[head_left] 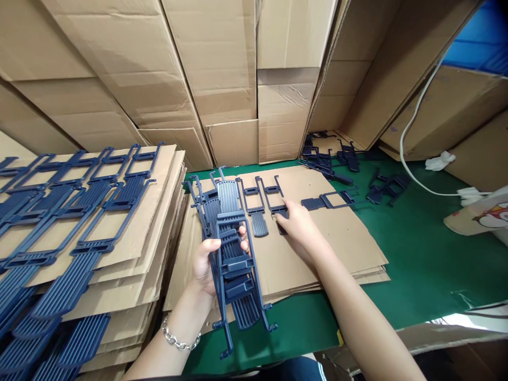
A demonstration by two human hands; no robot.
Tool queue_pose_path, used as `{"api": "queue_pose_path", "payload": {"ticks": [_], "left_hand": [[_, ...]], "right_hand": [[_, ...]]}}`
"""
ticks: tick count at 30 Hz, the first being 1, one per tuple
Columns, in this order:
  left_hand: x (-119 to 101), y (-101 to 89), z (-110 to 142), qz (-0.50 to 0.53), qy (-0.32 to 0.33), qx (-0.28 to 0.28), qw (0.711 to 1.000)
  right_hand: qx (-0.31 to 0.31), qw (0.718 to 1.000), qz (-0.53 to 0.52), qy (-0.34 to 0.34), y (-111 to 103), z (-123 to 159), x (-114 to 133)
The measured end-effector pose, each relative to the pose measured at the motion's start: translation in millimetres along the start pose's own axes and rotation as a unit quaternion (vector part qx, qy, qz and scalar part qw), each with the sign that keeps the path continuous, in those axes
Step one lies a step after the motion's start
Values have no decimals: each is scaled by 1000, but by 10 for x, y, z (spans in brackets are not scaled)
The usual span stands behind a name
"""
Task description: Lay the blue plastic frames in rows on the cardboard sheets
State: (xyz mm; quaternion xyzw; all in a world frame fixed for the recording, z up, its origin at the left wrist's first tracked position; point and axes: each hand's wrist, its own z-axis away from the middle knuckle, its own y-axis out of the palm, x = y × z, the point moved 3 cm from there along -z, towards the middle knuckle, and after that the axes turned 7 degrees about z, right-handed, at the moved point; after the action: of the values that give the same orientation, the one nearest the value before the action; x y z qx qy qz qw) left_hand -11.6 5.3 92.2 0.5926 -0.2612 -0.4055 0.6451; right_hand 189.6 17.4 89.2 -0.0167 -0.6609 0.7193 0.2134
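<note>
My left hand (206,264) grips a thick bundle of navy ribbed plastic frames (234,270) upright above a flattened cardboard sheet (337,238). My right hand (299,225) lies on the sheet, its fingers over the ribbed end of a navy plastic frame (273,198). That end is partly hidden under the fingers. Just left of it, another navy frame (254,206) lies flat on the cardboard. A third navy frame (327,201) lies to the right of my right hand. A silver chain bracelet (180,336) circles my left wrist.
Many navy frames (79,211) lie in rows on a tall cardboard stack (159,180) at left. Loose frames (329,159) sit on a green mat (420,254) at back right. Cardboard boxes (222,69) form the far wall. A white cable (408,148) and paper bag (480,214) are at right.
</note>
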Motion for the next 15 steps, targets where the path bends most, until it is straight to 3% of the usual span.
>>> {"api": "queue_pose_path", "payload": {"ticks": [4, 10, 15], "left_hand": [[2, 9, -2, 3, -5, 18, 1000], [15, 10, -8, 1, -18, 13, 1000], [6, 21, -14, 2, -17, 16, 1000]], "right_hand": [[-51, 993, 96, 53, -164, -34, -185], [18, 980, 154, 126, -184, -70, -508], [-5, 975, 174, 139, -176, -107, -567]]}}
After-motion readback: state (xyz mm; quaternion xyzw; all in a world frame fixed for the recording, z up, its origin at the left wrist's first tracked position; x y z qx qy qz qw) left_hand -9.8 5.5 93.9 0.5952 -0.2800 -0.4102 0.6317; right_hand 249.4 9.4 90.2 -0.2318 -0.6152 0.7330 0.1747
